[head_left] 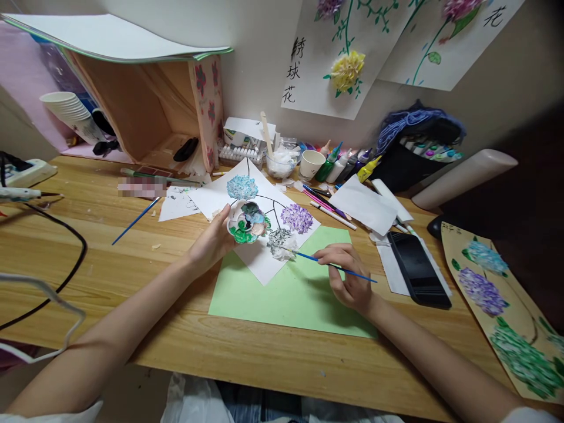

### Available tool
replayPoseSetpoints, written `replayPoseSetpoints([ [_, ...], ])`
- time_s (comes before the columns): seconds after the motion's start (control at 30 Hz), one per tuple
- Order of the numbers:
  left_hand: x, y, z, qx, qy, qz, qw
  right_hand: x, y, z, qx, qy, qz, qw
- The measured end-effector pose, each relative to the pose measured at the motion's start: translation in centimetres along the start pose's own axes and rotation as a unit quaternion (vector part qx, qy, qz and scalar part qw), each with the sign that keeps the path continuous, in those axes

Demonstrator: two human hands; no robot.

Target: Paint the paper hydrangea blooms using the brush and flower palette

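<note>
My left hand (212, 238) grips a small round paint palette (247, 222) with green, black and pale paint in its wells, held over the white paper (264, 267). In my right hand (348, 273) is a thin blue paintbrush (308, 256); its tip meets the lower white-and-grey flower cluster (282, 244). On that paper are also a raised light-blue cluster (242, 187) and a purple cluster (296, 218), joined by dark painted stems. Part of the drawing is hidden behind the palette. Beneath the paper lies a light green sheet (282, 305).
A second blue brush (136, 220) lies at left near a black cable (81, 235). Paint bottles (337, 164), a paper cup (312, 164) and a tub of white tissue (282, 161) line the back. A black phone (418, 270) and a finished flower picture (497, 294) are at right.
</note>
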State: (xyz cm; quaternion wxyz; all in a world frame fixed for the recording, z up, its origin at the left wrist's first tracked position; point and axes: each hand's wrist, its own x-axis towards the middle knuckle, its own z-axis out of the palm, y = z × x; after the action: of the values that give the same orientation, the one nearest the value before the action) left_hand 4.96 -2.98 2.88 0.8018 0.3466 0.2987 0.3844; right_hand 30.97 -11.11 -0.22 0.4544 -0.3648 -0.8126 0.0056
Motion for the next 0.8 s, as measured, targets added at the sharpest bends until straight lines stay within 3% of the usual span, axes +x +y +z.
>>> replayPoseSetpoints([
  [0.8,0.01,-0.02,-0.08,0.006,0.003,0.001,1.0,0.91,-0.53,-0.18,0.024,-0.019,0.034,0.999],
])
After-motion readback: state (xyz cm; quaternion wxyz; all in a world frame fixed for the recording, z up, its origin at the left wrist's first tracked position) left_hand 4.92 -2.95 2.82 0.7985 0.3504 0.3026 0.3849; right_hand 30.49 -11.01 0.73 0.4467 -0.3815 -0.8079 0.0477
